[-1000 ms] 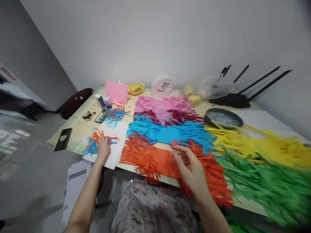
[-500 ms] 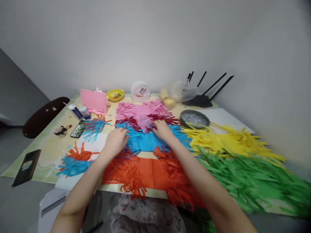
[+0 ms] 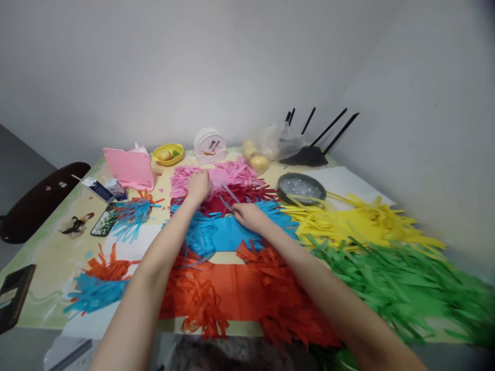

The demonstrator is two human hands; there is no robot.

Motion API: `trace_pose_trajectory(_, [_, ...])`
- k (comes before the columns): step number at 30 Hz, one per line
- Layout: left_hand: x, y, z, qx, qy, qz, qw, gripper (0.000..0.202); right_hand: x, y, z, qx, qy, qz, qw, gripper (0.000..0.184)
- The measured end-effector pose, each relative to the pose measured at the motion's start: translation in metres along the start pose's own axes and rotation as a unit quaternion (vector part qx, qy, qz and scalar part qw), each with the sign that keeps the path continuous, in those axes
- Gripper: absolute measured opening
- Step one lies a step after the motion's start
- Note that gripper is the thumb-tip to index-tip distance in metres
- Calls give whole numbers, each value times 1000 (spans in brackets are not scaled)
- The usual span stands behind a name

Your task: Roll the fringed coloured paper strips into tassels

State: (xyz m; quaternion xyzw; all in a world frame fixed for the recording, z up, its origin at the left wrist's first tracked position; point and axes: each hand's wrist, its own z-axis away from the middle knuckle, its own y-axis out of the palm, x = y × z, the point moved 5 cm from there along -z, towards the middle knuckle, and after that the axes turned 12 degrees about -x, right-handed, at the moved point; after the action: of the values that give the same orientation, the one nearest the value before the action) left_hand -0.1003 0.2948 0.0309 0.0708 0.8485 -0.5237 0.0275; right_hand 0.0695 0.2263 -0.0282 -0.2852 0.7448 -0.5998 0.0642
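Fringed paper pieces lie in overlapping rows across the table. My left hand is closed at the pink fringed paper, its fingertips turned away and partly hidden. My right hand pinches over the blue fringed paper, with a thin pale-blue paper strip rising from near its fingertips, blurred. Between them shows dark red fringed paper. Nearer me, red-orange fringed paper lies beneath my forearms. Yellow fringed paper and green fringed paper spread out on the right.
A dark round bowl stands right of the rows. Behind are a black router, a bag of fruit, a white holder and a yellow dish. At left are a pink tablet case, a phone and orange-blue tassels.
My left hand has moved up from the blue paper to the pink paper. My right hand has drawn slightly back toward me. More dark red fringe shows, and the view has shifted right.
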Motion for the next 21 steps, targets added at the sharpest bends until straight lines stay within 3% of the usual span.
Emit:
trace_pose_trajectory(6, [55, -30, -35, -88, -119, -1, 989, 36, -10, 13, -13, 27, -13, 91, 995, 28])
trace_pose_trajectory(9, [61, -35, -33, -96, -125, 8, 987, 39, -19, 12, -15, 31, -16, 120, 992, 29])
trace_pose_trajectory(11, [46, -30, -25, -84, -93, 25, 992, 40, -23, 11, -15, 39, -27, 127, 991, 28])
trace_pose_trajectory(13, [18, -18, -12, -52, -23, 62, 996, 42, -26, 12, -16, 47, -39, 129, 990, 29])
trace_pose_trajectory(17, [-37, 20, 27, 78, 120, 149, 979, 29, -30, 10, -21, 45, -48, 125, 990, 30])
trace_pose_trajectory(21, [-44, 51, 50, 154, 138, 166, 964, 15, -33, 8, -26, 42, -40, 115, 992, 30])
